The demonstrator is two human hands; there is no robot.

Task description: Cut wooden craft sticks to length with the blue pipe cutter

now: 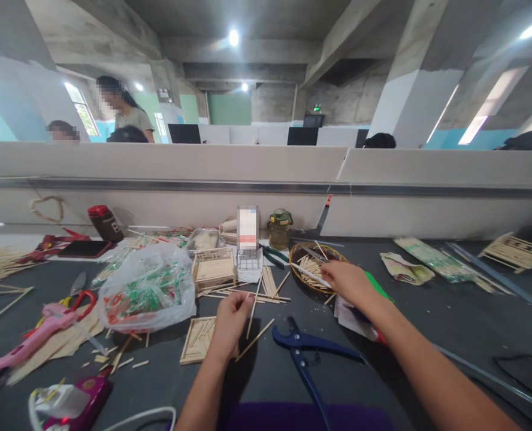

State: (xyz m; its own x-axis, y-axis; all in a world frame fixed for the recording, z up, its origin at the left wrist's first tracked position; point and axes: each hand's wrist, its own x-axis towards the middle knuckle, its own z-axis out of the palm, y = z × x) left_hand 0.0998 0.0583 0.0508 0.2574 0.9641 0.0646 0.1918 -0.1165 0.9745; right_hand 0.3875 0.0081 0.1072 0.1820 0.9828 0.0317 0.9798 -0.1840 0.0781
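My left hand point(230, 317) is closed in a pinch, with a thin wooden stick point(254, 310) at its fingertips. Beside that wrist lies a small square tray of sticks point(193, 341), partly covered by the hand. My right hand point(349, 280) reaches over the edge of a round wicker basket point(294, 276) full of short sticks. Its fingers are closed on a pale, slender stick point(308, 274) that points left across the basket. A blue-handled cutter point(298, 344) lies with its handles spread on the table between my forearms. Another loose stick point(256, 340) lies near my left hand.
A plastic bag of wrapped pieces point(151, 293), a pink glue gun point(45, 332) and a purple power strip point(84, 401) lie left. Stick-built pieces point(214, 272), a phone point(248, 228) and a green-lidded jar point(279, 230) stand behind. A low partition point(180, 161) runs across the back.
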